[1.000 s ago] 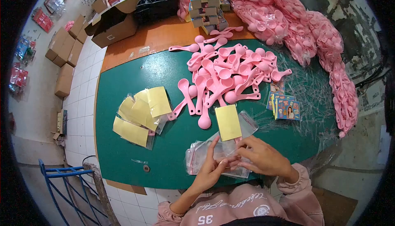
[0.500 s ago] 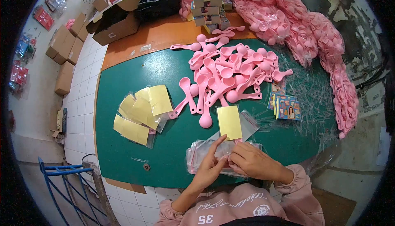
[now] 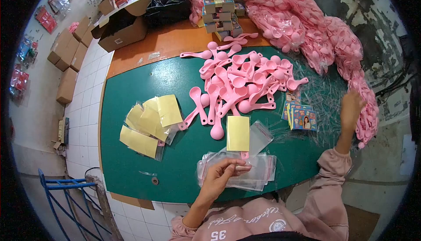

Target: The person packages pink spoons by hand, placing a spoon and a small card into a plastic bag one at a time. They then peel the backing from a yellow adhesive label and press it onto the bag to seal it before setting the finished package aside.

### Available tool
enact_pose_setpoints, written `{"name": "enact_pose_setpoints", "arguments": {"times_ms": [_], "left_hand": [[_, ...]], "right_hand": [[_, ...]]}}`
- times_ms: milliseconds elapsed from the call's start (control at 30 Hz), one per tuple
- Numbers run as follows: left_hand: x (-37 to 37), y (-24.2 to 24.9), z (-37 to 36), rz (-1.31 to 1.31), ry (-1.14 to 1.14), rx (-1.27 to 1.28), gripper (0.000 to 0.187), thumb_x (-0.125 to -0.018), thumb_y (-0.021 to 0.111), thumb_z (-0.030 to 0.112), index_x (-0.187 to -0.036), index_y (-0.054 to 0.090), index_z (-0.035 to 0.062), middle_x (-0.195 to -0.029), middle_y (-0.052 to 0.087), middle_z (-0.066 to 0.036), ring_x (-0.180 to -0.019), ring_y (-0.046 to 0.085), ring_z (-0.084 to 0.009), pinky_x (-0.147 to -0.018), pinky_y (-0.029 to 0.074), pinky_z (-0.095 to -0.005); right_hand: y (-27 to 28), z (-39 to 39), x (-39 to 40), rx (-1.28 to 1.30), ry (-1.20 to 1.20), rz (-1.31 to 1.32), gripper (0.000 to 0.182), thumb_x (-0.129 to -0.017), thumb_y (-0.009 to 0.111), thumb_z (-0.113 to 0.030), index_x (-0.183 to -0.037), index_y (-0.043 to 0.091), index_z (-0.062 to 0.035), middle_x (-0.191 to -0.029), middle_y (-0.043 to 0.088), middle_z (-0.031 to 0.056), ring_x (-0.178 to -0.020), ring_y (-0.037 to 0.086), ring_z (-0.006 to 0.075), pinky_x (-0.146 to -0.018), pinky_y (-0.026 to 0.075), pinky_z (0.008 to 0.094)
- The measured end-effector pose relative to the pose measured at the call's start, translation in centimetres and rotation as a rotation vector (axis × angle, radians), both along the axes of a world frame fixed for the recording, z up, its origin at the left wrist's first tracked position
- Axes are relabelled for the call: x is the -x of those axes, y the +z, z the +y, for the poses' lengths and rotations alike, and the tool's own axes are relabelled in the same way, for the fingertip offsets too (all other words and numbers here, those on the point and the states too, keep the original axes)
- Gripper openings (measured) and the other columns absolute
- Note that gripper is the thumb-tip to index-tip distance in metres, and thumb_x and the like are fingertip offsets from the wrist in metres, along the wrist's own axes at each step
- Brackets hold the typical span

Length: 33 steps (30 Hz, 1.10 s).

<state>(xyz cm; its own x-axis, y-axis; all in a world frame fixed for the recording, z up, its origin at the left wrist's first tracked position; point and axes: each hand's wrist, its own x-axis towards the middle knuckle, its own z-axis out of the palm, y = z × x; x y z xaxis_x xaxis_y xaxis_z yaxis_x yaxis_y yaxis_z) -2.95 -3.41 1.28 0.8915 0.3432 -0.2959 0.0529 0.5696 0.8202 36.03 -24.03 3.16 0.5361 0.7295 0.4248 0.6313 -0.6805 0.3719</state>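
My left hand (image 3: 218, 178) pinches the lower end of a clear bag that holds a yellow card (image 3: 238, 134) and a pink spoon, whose handle end (image 3: 244, 155) shows below the card. Under it lies a stack of clear plastic bags (image 3: 258, 173). My right hand (image 3: 352, 107) is out at the right, by the hanging bunch of pink spoons (image 3: 367, 117); its fingers are blurred. Loose pink measuring spoons (image 3: 237, 82) are heaped mid-table. Filled bags with yellow cards (image 3: 139, 141) lie at the left, and small picture cards (image 3: 304, 120) at the right.
Stacks of banded cards (image 3: 218, 5) stand at the back beside a black bag (image 3: 171, 6) and an open cardboard box (image 3: 120, 30). Clear plastic scraps (image 3: 326, 96) litter the table's right side. A metal washer (image 3: 155, 181) lies near the front left edge.
My right hand has left the bag and swung out to the far right. My left hand still pinches the bag, its index finger now curled in.
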Motion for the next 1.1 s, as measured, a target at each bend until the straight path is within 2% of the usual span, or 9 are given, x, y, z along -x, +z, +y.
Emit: {"name": "enact_pose_setpoints", "arguments": {"times_ms": [67,167,233,533,600,700,867,933,1100], "left_hand": [[-0.4,-0.1,-0.1,0.001,0.021,0.000,0.025,-0.094,0.036,0.013,-0.107,0.052,-0.0026,-0.103,0.059,-0.015,-0.099,0.058,-0.0229,-0.087,0.045,-0.0303],[-1.0,0.4,-0.6,0.002,0.032,0.019,0.025,-0.094,0.037,0.014,-0.104,0.051,-0.0044,-0.101,0.060,-0.017,-0.098,0.059,-0.0252,-0.087,0.045,-0.0328],[-1.0,0.7,-0.7,-0.008,0.036,0.035,0.027,-0.094,0.038,0.016,-0.102,0.050,-0.0059,-0.099,0.060,-0.019,-0.096,0.059,-0.0273,-0.088,0.045,-0.0348],[0.6,1.2,-0.6,0.138,0.151,-0.037,0.020,-0.090,0.043,0.006,-0.109,0.048,0.0014,-0.096,0.060,-0.013,-0.090,0.061,-0.0212,-0.076,0.049,-0.0286],[0.0,1.3,-1.0,0.281,0.103,-0.701,0.020,-0.084,0.053,0.004,-0.104,0.050,0.0023,-0.092,0.060,-0.013,-0.082,0.063,-0.0210,-0.067,0.051,-0.0277],[-0.2,0.8,-0.6,0.233,-0.007,-0.903,0.020,-0.079,0.060,0.004,-0.097,0.052,-0.0003,-0.089,0.057,-0.009,-0.079,0.060,-0.0171,-0.064,0.050,-0.0267],[-0.7,1.3,-0.5,0.258,0.023,-0.843,0.016,-0.078,0.061,0.005,-0.091,0.054,-0.0005,-0.087,0.057,-0.009,-0.074,0.060,-0.0179,-0.061,0.051,-0.0266],[-0.7,1.0,-0.8,0.242,0.028,-0.841,0.016,-0.079,0.061,0.005,-0.091,0.053,-0.0009,-0.087,0.056,-0.011,-0.071,0.062,-0.0202,-0.059,0.052,-0.0276],[-0.9,0.0,-1.6,0.335,0.157,-0.578,0.016,-0.080,0.062,0.007,-0.087,0.050,-0.0023,-0.085,0.056,-0.009,-0.071,0.061,-0.0152,-0.057,0.051,-0.0251]], "right_hand": [[2.9,2.2,5.2,-0.258,0.005,0.255,0.032,-0.070,0.060,-0.009,-0.099,0.050,0.0000,-0.093,0.050,0.0175,-0.085,0.050,0.0364,-0.075,0.043,0.0370],[4.6,7.4,16.4,-0.233,0.537,1.080,0.054,-0.059,0.072,-0.005,-0.108,0.047,-0.0034,-0.094,0.046,0.0148,-0.089,0.049,0.0312,-0.075,0.043,0.0356],[2.3,8.3,21.1,-0.246,0.543,1.293,0.043,-0.062,0.073,-0.009,-0.100,0.053,-0.0050,-0.092,0.046,0.0112,-0.084,0.050,0.0252,-0.069,0.044,0.0328],[-0.2,8.4,22.6,-0.530,0.522,1.582,0.014,-0.074,0.067,-0.009,-0.083,0.059,-0.0023,-0.089,0.047,0.0093,-0.075,0.054,0.0179,-0.066,0.045,0.0275],[-0.4,8.1,22.4,-0.492,0.510,1.581,0.013,-0.074,0.067,-0.008,-0.083,0.059,-0.0023,-0.090,0.048,0.0091,-0.075,0.054,0.0169,-0.066,0.045,0.0269],[-0.4,7.8,21.8,-0.468,0.452,1.679,0.012,-0.075,0.066,-0.008,-0.082,0.058,-0.0018,-0.089,0.050,0.0077,-0.075,0.053,0.0144,-0.066,0.045,0.0260],[-2.3,7.6,22.1,-0.629,0.388,1.989,0.011,-0.080,0.062,-0.007,-0.082,0.055,0.0012,-0.083,0.056,0.0060,-0.076,0.055,0.0109,-0.067,0.046,0.0249],[-2.2,7.8,22.6,-0.770,0.137,2.107,0.012,-0.083,0.059,-0.006,-0.083,0.053,0.0040,-0.078,0.059,0.0074,-0.073,0.059,0.0110,-0.064,0.050,0.0247],[-1.3,8.6,23.4,-0.817,0.045,1.973,0.009,-0.081,0.058,0.000,-0.084,0.050,0.0037,-0.076,0.058,0.0082,-0.068,0.060,0.0109,-0.060,0.051,0.0226]]}}
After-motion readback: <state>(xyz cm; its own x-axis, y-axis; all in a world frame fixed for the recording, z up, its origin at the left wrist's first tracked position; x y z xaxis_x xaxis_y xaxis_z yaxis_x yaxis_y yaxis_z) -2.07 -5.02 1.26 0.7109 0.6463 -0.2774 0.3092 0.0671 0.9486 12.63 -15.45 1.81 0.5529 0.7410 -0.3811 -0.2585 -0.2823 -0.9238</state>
